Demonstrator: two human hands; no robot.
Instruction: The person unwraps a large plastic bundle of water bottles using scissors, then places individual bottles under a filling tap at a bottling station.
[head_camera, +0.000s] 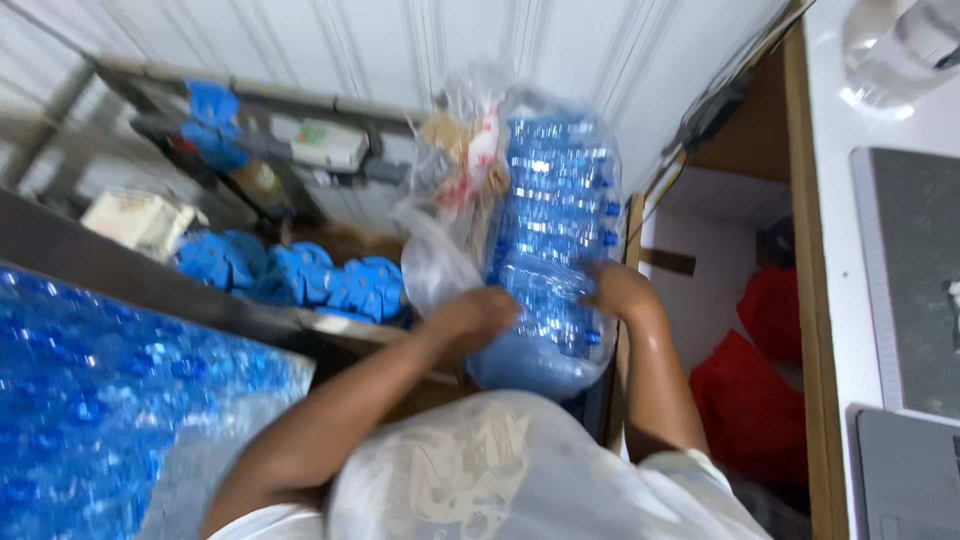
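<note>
From the head camera I look down on 2 bare hands holding a clear plastic pack of water bottles (555, 215). The pack is a tall bundle of small bottles with blue caps and blue labels, wrapped in shiny film, and it stands roughly upright in the middle of the view, in front of a white ribbed wall (400, 45). The picture is blurred, so I cannot count the bottles.

My left hand (480, 312) presses against the lower left side of the pack, fingers curled onto the film. My right hand (620, 290) grips the lower right side, its fingers wrapped round the edge. Both hands are closed on the pack and carry it between them.

Just behind the pack on its left, touching it, sits a crumpled clear bag (462, 160) with red and tan contents that I cannot make out.

Below the hands, close to the camera, a large pale plastic sack (480, 470) bulges upward.

At the left, a big mass of more blue-capped bottles in film (90, 400) fills the lower corner. Beyond it, blue round pieces (300, 275) lie in a row on a metal shelf (120, 275).

At the right, a wooden frame edge (810, 300) runs top to bottom, with red cloth (750, 400) in the space beside it. Further right is a white counter (840, 200) with a grey mat (915, 280) on it.
</note>
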